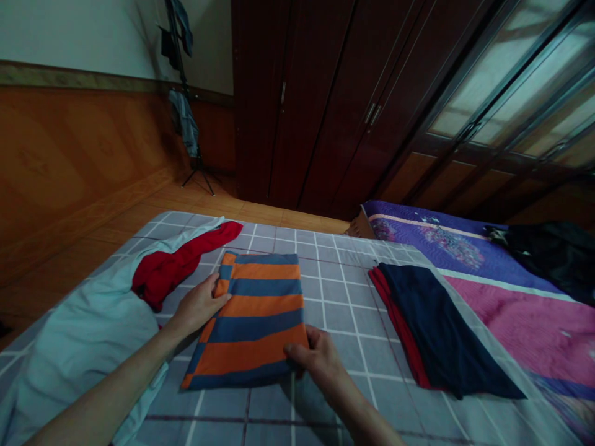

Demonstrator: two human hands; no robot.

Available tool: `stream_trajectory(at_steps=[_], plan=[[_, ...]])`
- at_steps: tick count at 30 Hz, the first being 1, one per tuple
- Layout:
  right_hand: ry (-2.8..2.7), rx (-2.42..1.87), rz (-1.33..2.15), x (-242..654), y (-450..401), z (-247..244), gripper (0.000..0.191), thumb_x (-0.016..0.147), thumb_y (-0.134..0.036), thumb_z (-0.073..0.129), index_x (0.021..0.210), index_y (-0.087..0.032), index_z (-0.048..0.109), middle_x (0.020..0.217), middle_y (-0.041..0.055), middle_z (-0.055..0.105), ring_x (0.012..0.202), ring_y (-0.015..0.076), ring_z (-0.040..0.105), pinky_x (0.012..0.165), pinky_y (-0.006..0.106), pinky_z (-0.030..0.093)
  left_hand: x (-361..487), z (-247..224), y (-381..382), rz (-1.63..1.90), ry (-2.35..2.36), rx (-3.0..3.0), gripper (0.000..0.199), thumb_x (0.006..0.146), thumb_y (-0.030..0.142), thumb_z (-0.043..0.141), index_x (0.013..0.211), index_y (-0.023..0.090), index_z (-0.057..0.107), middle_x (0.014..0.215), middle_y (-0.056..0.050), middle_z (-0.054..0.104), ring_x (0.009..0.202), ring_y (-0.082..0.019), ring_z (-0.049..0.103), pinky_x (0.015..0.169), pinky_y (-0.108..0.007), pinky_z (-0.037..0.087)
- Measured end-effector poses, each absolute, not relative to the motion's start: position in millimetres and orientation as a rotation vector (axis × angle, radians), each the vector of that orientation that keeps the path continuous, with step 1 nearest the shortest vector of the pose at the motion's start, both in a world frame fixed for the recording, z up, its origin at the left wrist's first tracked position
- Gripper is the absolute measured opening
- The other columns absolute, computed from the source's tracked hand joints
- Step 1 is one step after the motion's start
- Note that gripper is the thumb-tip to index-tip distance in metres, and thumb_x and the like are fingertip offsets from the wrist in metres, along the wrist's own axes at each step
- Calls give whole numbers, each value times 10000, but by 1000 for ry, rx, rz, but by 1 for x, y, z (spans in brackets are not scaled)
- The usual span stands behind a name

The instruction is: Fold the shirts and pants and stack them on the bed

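Observation:
A folded orange and blue striped cloth point(246, 322) lies on a grey checked bed sheet point(341, 316). My left hand point(199, 305) rests flat across the cloth's left edge. My right hand point(316, 358) lies over its lower right corner, and neither hand visibly grips it. Left of the cloth, close to my left forearm, is a crumpled pale blue garment point(88, 328) with a red part point(171, 266). To the right of my right hand lies a long folded navy and red garment point(441, 328), apart from both hands.
The sheet's far edge meets a wooden floor point(232, 207). A purple and pink quilt point(511, 297) with a black garment point(543, 260) lies at right. Beyond stand a dark wooden wardrobe point(325, 105) and a tripod stand point(186, 118) hung with clothes.

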State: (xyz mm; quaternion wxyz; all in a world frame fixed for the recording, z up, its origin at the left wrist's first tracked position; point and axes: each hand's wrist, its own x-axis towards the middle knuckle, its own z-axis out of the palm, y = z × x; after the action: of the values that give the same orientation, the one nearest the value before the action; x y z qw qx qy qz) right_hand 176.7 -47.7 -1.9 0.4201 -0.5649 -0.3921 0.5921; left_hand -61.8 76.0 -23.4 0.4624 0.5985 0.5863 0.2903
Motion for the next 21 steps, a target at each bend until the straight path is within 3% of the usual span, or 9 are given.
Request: stream_trajectory(at_steps=[4,8,13,17,21], plan=[[-681,-1326,1308,208,-49,24,267,617,-324,752,809,-151,683,703,20,687,624,170,623,599,257,492,-46,-21,57,709,995,1114,718,667,399,734,1267,141,435,834,-47,685,768,-231,664,686,-321,496],[-408,-1275,1243,229,-64,14,353,649,-379,750,900,-137,693,911,88,724,840,256,672,714,327,519,-36,-32,49,715,1091,1106,960,607,433,775,1382,157,282,635,55,575,578,-147,586,552,-245,417],[-322,-1340,1231,205,-90,-24,497,641,-421,777,1046,-166,641,1027,99,711,954,285,668,798,382,530,-38,-42,54,658,1149,1250,919,669,491,698,1387,133,250,658,45,568,569,-144,566,529,-250,397],[-532,-1466,1081,199,-92,-27,466,612,-414,810,967,-149,664,1006,111,715,972,291,658,855,403,516,-38,-35,54,644,1147,1243,896,654,475,716,1373,142,298,667,33,581,578,-152,575,531,-256,402],[-487,-1436,1053,213,-82,-20,408,692,-448,748,952,-144,670,953,91,723,950,277,663,815,373,532,-38,-30,52,649,1155,1206,852,645,475,728,1351,178,356,678,30,584,572,-155,584,526,-257,394]])
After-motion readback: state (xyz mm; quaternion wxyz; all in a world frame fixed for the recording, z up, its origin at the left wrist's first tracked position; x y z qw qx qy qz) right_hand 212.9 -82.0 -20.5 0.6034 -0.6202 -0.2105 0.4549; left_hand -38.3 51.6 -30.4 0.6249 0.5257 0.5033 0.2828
